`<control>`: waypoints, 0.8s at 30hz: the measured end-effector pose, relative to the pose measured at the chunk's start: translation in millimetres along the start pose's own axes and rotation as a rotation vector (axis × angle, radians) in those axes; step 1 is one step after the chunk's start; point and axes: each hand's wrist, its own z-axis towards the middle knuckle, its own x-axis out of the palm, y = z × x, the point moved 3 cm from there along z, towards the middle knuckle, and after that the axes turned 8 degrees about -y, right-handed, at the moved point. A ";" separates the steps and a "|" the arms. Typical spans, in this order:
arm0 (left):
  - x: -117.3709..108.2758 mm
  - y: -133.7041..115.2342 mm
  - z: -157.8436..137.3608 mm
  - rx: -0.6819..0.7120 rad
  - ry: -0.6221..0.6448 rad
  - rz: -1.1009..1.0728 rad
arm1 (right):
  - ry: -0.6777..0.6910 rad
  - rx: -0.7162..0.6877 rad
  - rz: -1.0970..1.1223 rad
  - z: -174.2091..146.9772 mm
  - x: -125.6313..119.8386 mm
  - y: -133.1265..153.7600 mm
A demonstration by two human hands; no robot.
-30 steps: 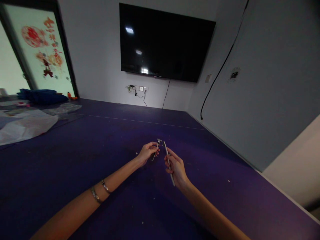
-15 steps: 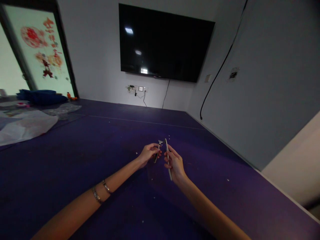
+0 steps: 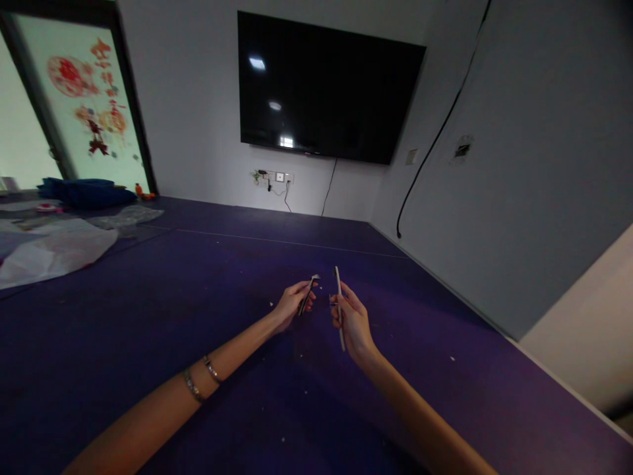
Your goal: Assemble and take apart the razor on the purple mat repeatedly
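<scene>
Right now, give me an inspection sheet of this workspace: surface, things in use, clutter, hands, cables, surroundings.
Surface: purple surface, pale bits scattered on it.
Things in use: razor-like tool and slim pale brush-like tool, apart from each other.
Clutter: white sheet, clear plastic and blue bundle, all at far left.
Hands: left hand grips the razor-like tool; right hand grips the brush-like one.
Cables: black cable hanging by the right wall; thin cord below the television.
Surroundings: wall-mounted television; decorated door at left.
</scene>
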 end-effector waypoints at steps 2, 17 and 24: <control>0.7 0.0 -0.4 0.006 0.008 0.010 | -0.012 -0.039 -0.023 17.2 -4.6 8.7; 11.3 -0.4 -13.1 -0.058 0.104 -0.050 | 0.062 -0.292 -0.680 77.1 -22.0 15.1; 14.8 -1.8 -19.3 -0.107 0.104 -0.098 | 0.120 -0.457 -0.859 71.4 -14.3 6.0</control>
